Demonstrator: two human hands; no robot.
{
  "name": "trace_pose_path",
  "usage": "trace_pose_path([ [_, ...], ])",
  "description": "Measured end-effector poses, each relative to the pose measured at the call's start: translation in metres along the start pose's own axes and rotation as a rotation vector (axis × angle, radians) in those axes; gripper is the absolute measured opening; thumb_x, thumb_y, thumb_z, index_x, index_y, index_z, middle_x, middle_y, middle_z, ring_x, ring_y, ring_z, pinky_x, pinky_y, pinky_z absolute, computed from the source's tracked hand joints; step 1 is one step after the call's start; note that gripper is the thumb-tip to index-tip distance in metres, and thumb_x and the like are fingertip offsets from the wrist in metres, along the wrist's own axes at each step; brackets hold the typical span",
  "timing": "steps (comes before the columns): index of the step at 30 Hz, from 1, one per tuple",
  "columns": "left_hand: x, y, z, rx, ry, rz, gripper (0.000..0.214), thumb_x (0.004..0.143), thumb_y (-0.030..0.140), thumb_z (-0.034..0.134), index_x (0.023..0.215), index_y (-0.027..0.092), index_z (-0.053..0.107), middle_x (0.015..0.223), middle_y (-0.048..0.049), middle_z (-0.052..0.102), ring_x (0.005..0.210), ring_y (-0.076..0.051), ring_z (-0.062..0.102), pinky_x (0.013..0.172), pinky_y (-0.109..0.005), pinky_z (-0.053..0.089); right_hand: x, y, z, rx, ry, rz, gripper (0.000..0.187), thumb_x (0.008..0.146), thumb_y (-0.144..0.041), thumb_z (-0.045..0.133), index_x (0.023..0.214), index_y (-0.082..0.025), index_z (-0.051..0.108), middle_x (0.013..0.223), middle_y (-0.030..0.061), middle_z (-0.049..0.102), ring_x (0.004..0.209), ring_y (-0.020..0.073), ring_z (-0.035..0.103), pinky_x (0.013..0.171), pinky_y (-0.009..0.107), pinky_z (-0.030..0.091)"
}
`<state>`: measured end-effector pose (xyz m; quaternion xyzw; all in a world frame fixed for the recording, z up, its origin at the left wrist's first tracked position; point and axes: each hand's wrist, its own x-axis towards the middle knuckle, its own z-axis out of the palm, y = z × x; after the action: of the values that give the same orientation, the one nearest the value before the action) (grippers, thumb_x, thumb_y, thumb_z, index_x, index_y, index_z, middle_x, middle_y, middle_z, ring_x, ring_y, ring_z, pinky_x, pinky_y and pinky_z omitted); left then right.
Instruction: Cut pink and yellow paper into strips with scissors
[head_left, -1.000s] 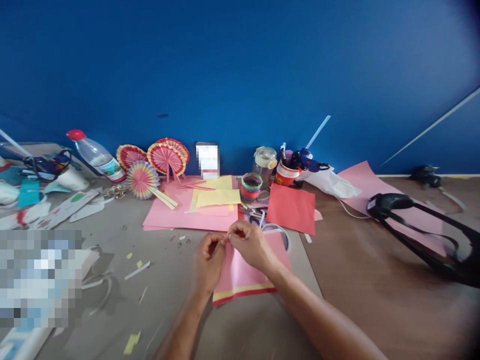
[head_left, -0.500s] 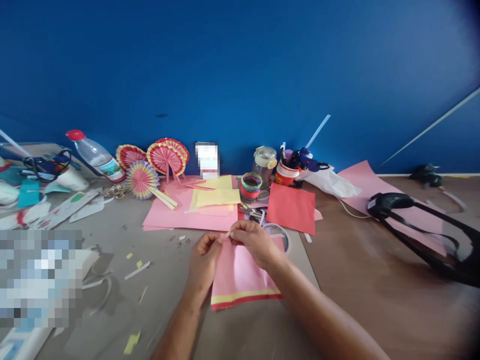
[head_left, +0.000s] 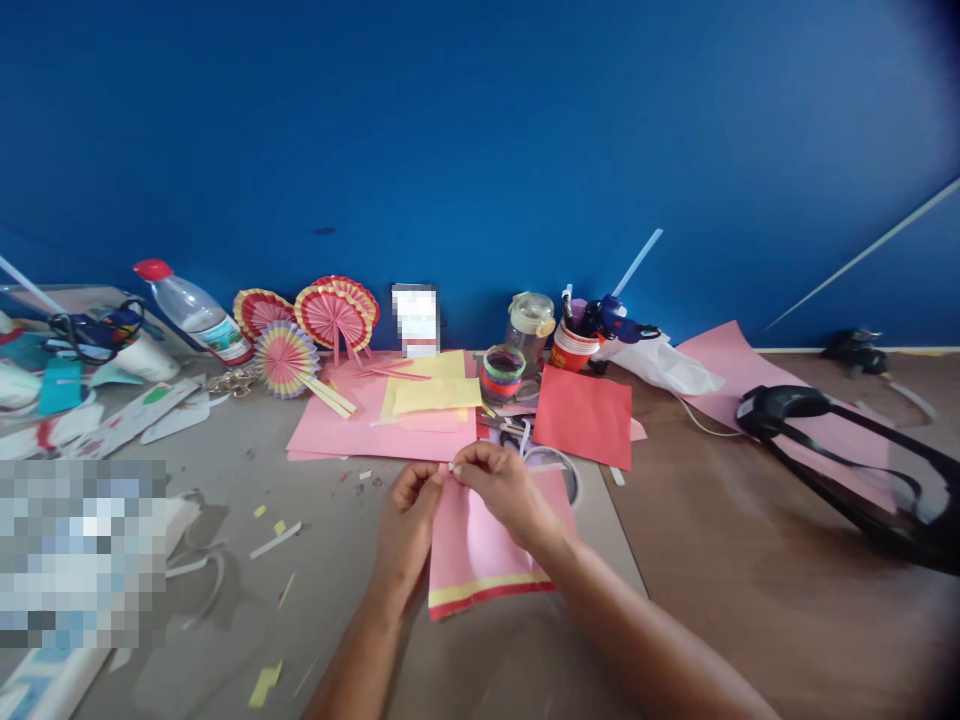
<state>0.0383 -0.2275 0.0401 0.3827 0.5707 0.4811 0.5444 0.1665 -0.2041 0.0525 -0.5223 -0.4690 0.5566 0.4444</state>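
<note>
A pink paper sheet (head_left: 480, 545) with yellow and red bands along its near edge lies in front of me on the grey table. At its far left corner my left hand (head_left: 409, 520) pinches the paper between thumb and fingers. My right hand (head_left: 504, 490) reaches over the sheet, its thumb and fingertips closed on a small white strip (head_left: 451, 467) at the far edge, close beside the left thumb. What the strip is made of is too small to tell. Just beyond the right hand lies a roll of white tape (head_left: 574, 478), partly covered by the paper.
Folded paper fans (head_left: 334, 318) stand at the back, near pink and yellow sheets (head_left: 435, 395). A red sheet (head_left: 583, 415), scissors (head_left: 514, 425), a cup of pens (head_left: 574, 350) and a clear jar (head_left: 531, 318) are ahead. A bottle (head_left: 195, 312) leans left; a black strap (head_left: 825, 460) lies right.
The pink sheet has shifted slightly to the right at its near edge. My right fingertips have moved a little left, closer to the left thumb. Both hands keep their pinches.
</note>
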Motion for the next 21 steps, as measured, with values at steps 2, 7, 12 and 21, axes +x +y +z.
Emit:
trace_pose_path([
  [2, 0.000, -0.001, 0.000, 0.024, 0.014, 0.032, 0.030, 0.075, 0.045, 0.066, 0.081, 0.017, 0.063, 0.071, 0.0020, 0.060, 0.059, -0.009, 0.052, 0.054, -0.019, 0.040, -0.001, 0.001, 0.001, -0.079, 0.027, -0.069, 0.008, 0.071, -0.022, 0.056, 0.067, -0.018, 0.062, 0.067, -0.0011, 0.057, 0.065, 0.0131, 0.052, 0.062, 0.025, 0.040],
  [7, 0.000, 0.000, 0.001, 0.080, 0.053, 0.071, 0.029, 0.076, 0.045, 0.065, 0.084, 0.017, 0.065, 0.076, -0.0009, 0.066, 0.066, -0.012, 0.057, 0.060, -0.021, 0.044, -0.006, 0.004, 0.006, -0.251, 0.084, -0.288, 0.014, 0.074, -0.014, 0.053, 0.070, -0.019, 0.065, 0.075, 0.0021, 0.061, 0.071, 0.0150, 0.057, 0.068, 0.028, 0.046],
  [12, 0.002, -0.002, 0.002, 0.082, 0.064, 0.184, 0.020, 0.075, 0.035, 0.064, 0.085, 0.019, 0.067, 0.082, -0.0024, 0.069, 0.076, -0.016, 0.062, 0.070, -0.026, 0.048, -0.014, 0.004, 0.009, -0.370, 0.084, -0.568, 0.025, 0.081, -0.008, 0.047, 0.086, -0.020, 0.068, 0.083, 0.0068, 0.062, 0.079, 0.0172, 0.059, 0.071, 0.029, 0.049],
  [21, 0.004, -0.004, 0.003, 0.067, 0.140, 0.171, 0.020, 0.071, 0.034, 0.066, 0.084, 0.018, 0.067, 0.079, -0.0021, 0.068, 0.075, -0.015, 0.061, 0.070, -0.027, 0.049, -0.013, -0.002, 0.006, -0.359, 0.167, -0.533, 0.016, 0.081, -0.011, 0.048, 0.077, -0.020, 0.061, 0.076, 0.0034, 0.062, 0.074, 0.0163, 0.059, 0.068, 0.028, 0.046],
])
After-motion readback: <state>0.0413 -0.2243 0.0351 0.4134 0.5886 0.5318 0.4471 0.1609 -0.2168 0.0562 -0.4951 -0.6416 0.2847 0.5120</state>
